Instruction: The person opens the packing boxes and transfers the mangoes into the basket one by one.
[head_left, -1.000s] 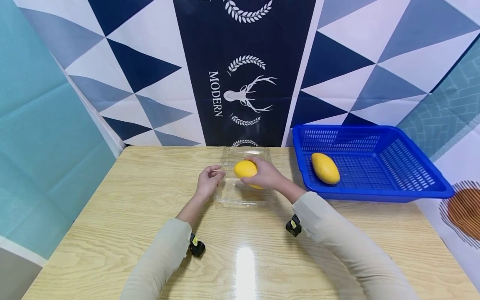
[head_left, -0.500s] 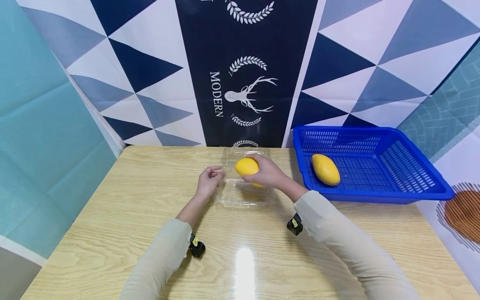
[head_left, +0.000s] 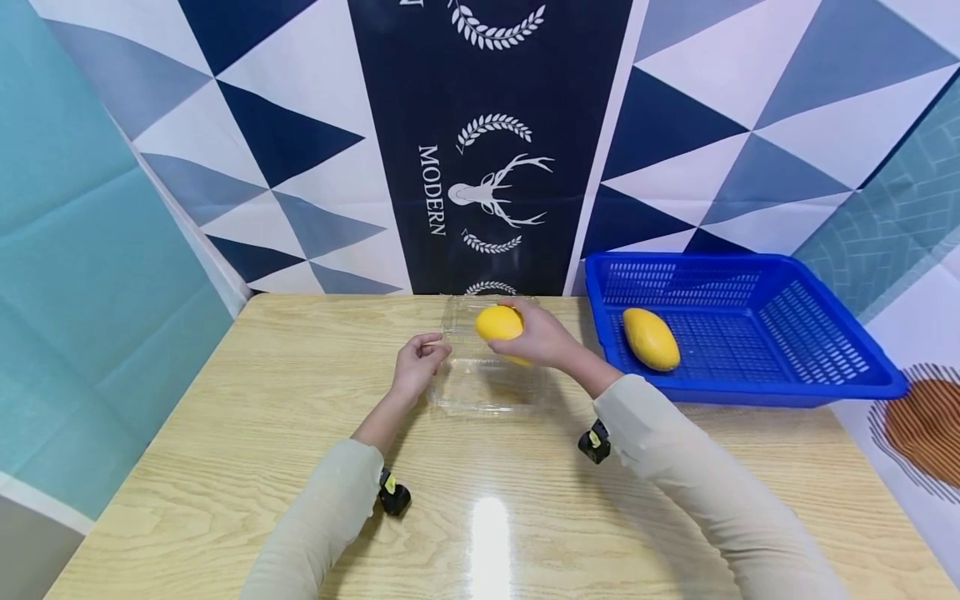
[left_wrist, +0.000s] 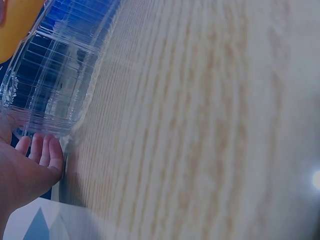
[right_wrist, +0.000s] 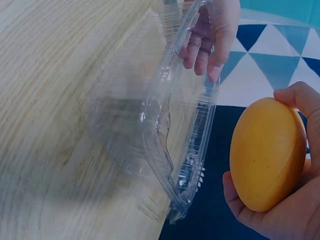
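A clear plastic container (head_left: 487,393) stands on the wooden table. At its left edge, my left hand (head_left: 417,363) holds the rim; in the left wrist view several fingers (left_wrist: 46,150) lie against the outside wall, and the thumb is mostly cut off. My right hand (head_left: 542,335) grips a yellow mango (head_left: 498,323) above the container, thumb on one side and fingers on the other. Seen from the right wrist, the mango (right_wrist: 267,155) is apart from the container's rim (right_wrist: 162,145). My palm hides part of the fruit.
To the right, a blue plastic basket (head_left: 765,390) with slotted walls holds a second mango (head_left: 651,339). A patterned cloth wall (head_left: 300,200) rises behind the table (head_left: 300,417). Bare wood lies in front of the container.
My right hand has lifted the mango slightly up and to the right, toward the back of the container. The left hand stays at the container's left rim.
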